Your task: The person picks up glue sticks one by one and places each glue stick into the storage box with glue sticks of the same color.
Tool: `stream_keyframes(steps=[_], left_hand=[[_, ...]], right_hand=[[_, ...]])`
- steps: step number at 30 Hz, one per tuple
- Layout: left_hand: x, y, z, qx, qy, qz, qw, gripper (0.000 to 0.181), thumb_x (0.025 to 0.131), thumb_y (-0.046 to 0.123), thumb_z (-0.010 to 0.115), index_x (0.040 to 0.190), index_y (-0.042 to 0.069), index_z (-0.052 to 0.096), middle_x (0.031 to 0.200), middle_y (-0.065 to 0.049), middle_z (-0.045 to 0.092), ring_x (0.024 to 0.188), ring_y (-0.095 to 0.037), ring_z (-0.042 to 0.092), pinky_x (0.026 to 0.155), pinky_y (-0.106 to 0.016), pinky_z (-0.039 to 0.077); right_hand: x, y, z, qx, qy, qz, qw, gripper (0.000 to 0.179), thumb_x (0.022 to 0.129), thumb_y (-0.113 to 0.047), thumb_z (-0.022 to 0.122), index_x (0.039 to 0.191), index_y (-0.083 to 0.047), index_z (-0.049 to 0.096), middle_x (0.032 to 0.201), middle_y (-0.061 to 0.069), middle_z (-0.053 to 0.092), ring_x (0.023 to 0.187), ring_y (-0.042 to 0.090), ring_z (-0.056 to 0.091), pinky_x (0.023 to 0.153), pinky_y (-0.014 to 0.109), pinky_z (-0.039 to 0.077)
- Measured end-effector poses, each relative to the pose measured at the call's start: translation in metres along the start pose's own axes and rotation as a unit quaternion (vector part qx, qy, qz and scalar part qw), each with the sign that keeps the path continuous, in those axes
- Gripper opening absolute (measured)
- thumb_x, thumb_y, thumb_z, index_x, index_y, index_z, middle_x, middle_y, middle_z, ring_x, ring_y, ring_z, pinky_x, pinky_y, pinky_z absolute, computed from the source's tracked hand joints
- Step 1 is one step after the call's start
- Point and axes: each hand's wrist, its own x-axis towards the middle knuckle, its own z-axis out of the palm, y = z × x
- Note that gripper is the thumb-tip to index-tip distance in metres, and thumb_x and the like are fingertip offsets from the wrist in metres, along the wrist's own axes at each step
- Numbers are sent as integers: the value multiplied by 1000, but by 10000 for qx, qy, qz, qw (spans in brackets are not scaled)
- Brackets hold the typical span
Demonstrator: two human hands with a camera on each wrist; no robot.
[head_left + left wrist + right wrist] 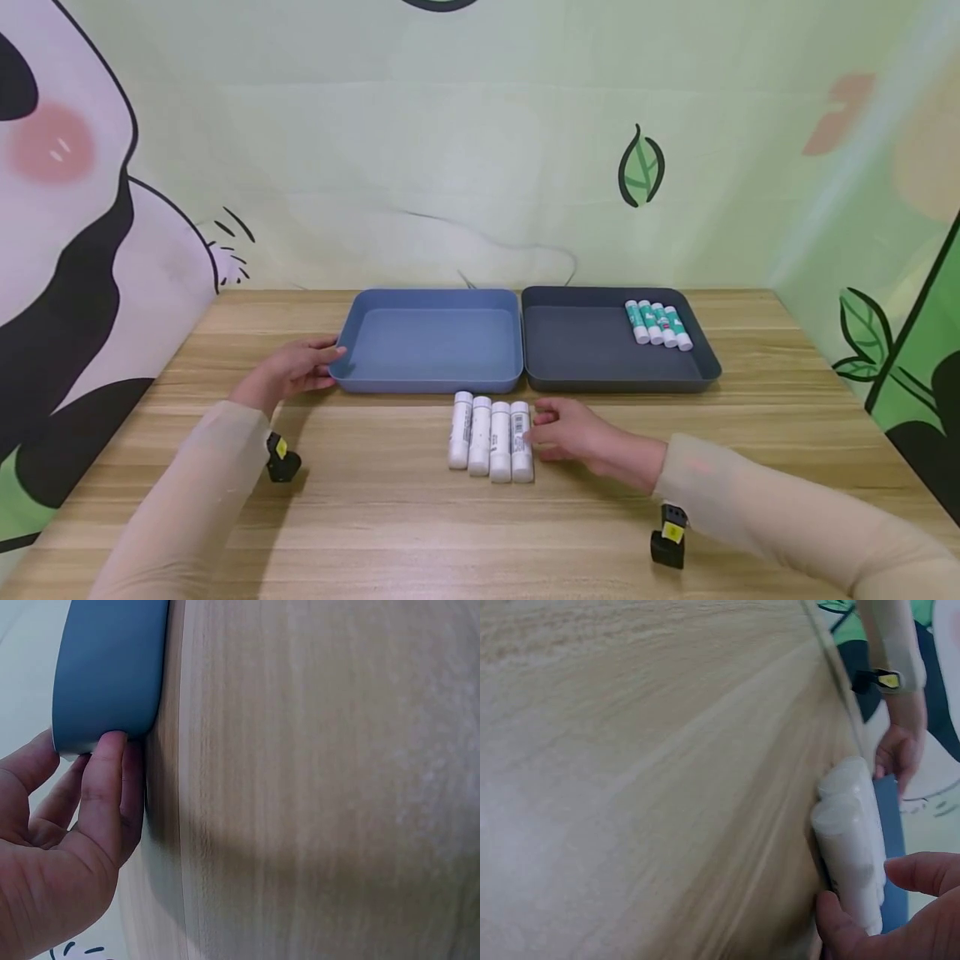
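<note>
My left hand (300, 367) is at the left end of a blue tray (427, 379), pinching its wall, thumb at the rim and fingers against the outside. The left wrist view shows these fingers (101, 787) on the tray's corner. Several white glue sticks (480, 437) lie side by side on the table before the trays, the rightmost with a barcode. Beside that one is my right hand (573, 433), fingers loosely bent, a fingertip overlapping the stick. In the right wrist view, thumb and finger are spread around the near end of the white sticks (847, 840).
A dark grey tray (577, 342) adjoins the blue one on the right. Several smaller glue sticks with green labels (658, 321) lie in its right part. Behind the wooden table (375, 533) hangs a printed backdrop (450, 167) with a panda and leaves.
</note>
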Motion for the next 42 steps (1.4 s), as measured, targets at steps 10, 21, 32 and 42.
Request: stream_keyframes(steps=[10, 21, 32, 42], left_hand=[[1, 1, -1, -12, -55, 98, 9999, 69, 108, 23, 51, 164, 9, 14, 84, 11, 62, 77, 0, 61, 75, -16, 60], [0, 1, 2, -45, 44, 101, 9999, 69, 108, 24, 52, 164, 9, 15, 83, 12, 63, 77, 1, 61, 74, -16, 60], [0, -2, 0, -55, 62, 90, 9999, 69, 108, 23, 52, 164, 9, 15, 81, 12, 63, 75, 1, 61, 74, -16, 60], [0, -2, 1, -97, 90, 117, 9998, 69, 107, 23, 53, 164, 9, 17, 84, 12, 63, 77, 0, 61, 75, -16, 60]], right_hand=[[5, -5, 8, -434, 306, 36, 9986, 74, 88, 2, 71, 152, 13, 34, 123, 18, 51, 104, 24, 57, 86, 38, 63], [7, -4, 17, -1035, 558, -270, 9927, 77, 81, 3, 77, 149, 11, 41, 132, 26, 56, 100, 23, 61, 73, 27, 60], [5, -5, 21, -892, 697, -335, 9930, 75, 78, 9, 75, 145, 7, 43, 126, 25, 54, 99, 26, 60, 71, 32, 62], [4, -3, 19, -794, 764, -269, 9935, 74, 77, 9, 71, 145, 4, 43, 128, 25, 54, 104, 29, 60, 75, 30, 60]])
